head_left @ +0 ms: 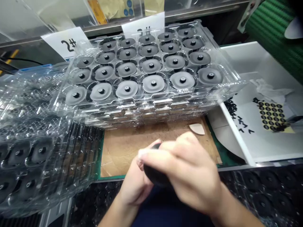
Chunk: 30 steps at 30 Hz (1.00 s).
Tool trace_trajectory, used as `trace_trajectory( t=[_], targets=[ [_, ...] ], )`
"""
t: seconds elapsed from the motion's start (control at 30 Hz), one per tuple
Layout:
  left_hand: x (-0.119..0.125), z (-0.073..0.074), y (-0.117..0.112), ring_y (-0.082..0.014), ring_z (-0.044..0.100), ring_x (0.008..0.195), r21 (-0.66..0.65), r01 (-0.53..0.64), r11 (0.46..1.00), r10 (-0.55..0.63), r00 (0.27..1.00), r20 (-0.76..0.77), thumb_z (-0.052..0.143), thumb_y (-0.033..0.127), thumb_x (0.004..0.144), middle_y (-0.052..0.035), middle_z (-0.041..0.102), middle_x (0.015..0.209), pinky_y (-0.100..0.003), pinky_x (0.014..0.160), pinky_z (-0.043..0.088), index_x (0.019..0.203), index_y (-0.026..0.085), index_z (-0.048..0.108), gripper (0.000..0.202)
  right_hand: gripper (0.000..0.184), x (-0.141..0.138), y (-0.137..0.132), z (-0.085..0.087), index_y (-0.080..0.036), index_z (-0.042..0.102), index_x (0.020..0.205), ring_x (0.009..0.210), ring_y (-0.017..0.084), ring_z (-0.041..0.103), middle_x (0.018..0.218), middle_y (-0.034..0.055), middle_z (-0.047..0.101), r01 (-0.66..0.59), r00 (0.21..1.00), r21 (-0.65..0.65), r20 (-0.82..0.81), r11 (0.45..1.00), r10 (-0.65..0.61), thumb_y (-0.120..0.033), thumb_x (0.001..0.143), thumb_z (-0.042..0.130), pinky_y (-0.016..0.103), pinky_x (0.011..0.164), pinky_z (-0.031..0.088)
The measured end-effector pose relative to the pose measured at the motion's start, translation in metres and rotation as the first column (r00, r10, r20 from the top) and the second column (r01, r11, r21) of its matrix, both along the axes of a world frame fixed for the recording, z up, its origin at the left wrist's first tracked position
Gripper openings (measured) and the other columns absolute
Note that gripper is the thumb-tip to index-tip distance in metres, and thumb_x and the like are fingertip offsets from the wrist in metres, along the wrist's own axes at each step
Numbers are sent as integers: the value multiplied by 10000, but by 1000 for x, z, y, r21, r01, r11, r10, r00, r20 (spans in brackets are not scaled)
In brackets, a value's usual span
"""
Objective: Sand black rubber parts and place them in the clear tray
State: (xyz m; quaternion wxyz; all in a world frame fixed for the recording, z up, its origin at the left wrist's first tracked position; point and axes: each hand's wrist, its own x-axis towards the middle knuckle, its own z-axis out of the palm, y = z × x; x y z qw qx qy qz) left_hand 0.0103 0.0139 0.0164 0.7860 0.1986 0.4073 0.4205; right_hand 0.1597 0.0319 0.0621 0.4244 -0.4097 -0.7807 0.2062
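In front of my body, both hands come together around a black rounded part [156, 175]. My left hand [137, 183] grips it from the left, with its fingertips partly hidden. My right hand [191, 170], slightly blurred, has its fingers closed over the part's upper and right side. Much of the part is covered, so its exact kind does not show. Beyond the hands, a stack of clear plastic trays [146, 102] holds rows of dark grey discs [153, 83], each with a small black post at its centre. Brown cardboard [123, 148] lies beneath the hands.
More clear trays [78, 157] are stacked at left. To the right, a white bin [258, 151] holds small black pieces [243, 123] and a yellow sheet of round black stickers [272, 116]. A pale curved scrap [197, 128] rests on the cardboard. Paper signs [67, 42] stand behind.
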Motion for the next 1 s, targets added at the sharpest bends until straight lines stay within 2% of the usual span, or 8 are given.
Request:
trace_trajectory(
  t=[0.17, 0.3, 0.37, 0.47, 0.6, 0.7, 0.83, 1.0],
  targets=[
    [-12, -2, -7, -227, 623, 1063, -15, -87, 996, 88, 988, 125, 793, 382, 595, -33, 616, 1273, -290, 915, 473, 1147, 315, 621, 582, 207, 21, -1, -57, -244, 668, 1023, 790, 157, 627, 893, 6, 706, 202, 979, -360, 88, 911, -182, -203, 900, 507, 292, 724, 425],
    [-19, -7, -11, -237, 570, 1152, -77, -88, 993, 97, 988, 123, 779, 404, 595, -35, 585, 1318, -263, 895, 486, 1159, 318, 613, 593, 219, 17, -31, -125, -244, 708, 951, 745, 175, 649, 836, 21, 720, 167, 983, -547, 153, 820, -98, -252, 892, 497, 298, 692, 467],
    [-19, -9, -10, -233, 594, 1118, -73, -98, 993, 108, 983, 151, 785, 413, 578, -41, 597, 1302, -255, 879, 496, 1147, 307, 623, 601, 215, 14, -41, -141, -232, 725, 883, 671, 168, 651, 760, 20, 721, 151, 986, -571, 146, 807, -81, -270, 879, 513, 283, 637, 483],
    [-16, -9, -8, -234, 624, 1067, -60, -108, 992, 118, 977, 176, 793, 425, 557, -54, 616, 1275, -267, 873, 501, 1136, 291, 631, 617, 239, 15, -40, -123, -210, 701, 969, 713, 166, 659, 850, 40, 723, 190, 982, -592, 132, 784, -138, -292, 901, 487, 265, 607, 500],
    [-8, -7, -9, -213, 616, 1065, -56, -108, 993, 115, 985, 132, 755, 421, 630, -54, 651, 1209, -263, 881, 487, 1162, 280, 610, 570, 234, 9, -23, -46, -238, 616, 1110, 931, 179, 631, 1078, 47, 671, 324, 926, -413, -46, 851, -374, -238, 905, 504, 270, 700, 502],
    [-5, -6, -12, -193, 614, 1045, -50, -95, 994, 101, 986, 132, 774, 381, 621, -23, 681, 1132, -255, 901, 467, 1116, 289, 632, 523, 246, -6, -19, -5, -163, 610, 1098, 830, 172, 624, 950, 58, 695, 105, 989, -193, -83, 976, -123, -143, 892, 477, 307, 740, 480],
    [-6, -5, -15, -202, 632, 987, -88, -164, 983, 169, 984, 56, 829, 347, 531, -21, 691, 1102, -269, 871, 482, 1059, 279, 654, 560, 221, -17, -18, 1, -144, 638, 1000, 703, 144, 598, 837, 25, 690, -150, 987, -313, 3, 938, 159, -90, 876, 464, 285, 652, 458],
    [-3, -3, -18, -205, 626, 1006, -90, -119, 989, 127, 988, 83, 799, 337, 600, -30, 709, 1030, -278, 891, 474, 1029, 249, 671, 456, 245, -22, -17, -3, -77, 611, 1051, 745, 180, 596, 904, 89, 691, -6, 1000, -142, -4, 990, 5, -108, 895, 423, 331, 682, 436]
  ],
)
